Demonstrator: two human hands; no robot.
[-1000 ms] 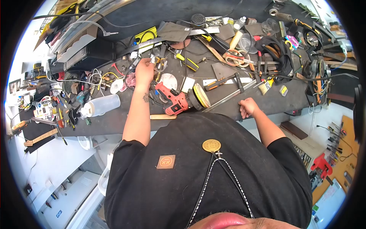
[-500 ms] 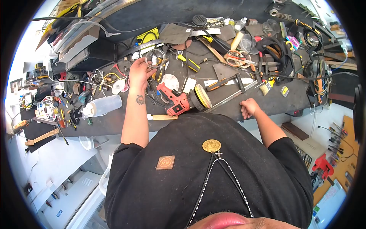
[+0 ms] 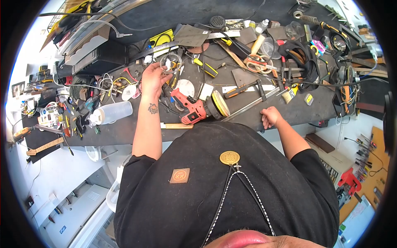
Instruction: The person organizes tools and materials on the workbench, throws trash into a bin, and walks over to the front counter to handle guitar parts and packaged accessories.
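My left hand is closed on the near rim of a clear round cup, raised over the workbench; small items show through it. Below and to the right of that hand lies a red polisher with a round yellow-edged pad. My right hand rests at the bench's front edge with its fingers curled in and nothing visible in them. Near it lies a long metal strip.
On the left lies a translucent squeeze bottle. A paintbrush, a clamp, scissors and a yellow-and-black tool lie beyond my hands. Cables and a black case crowd the back left.
The left hand and the cup have shifted very slightly to the right. The right hand has stayed in place.
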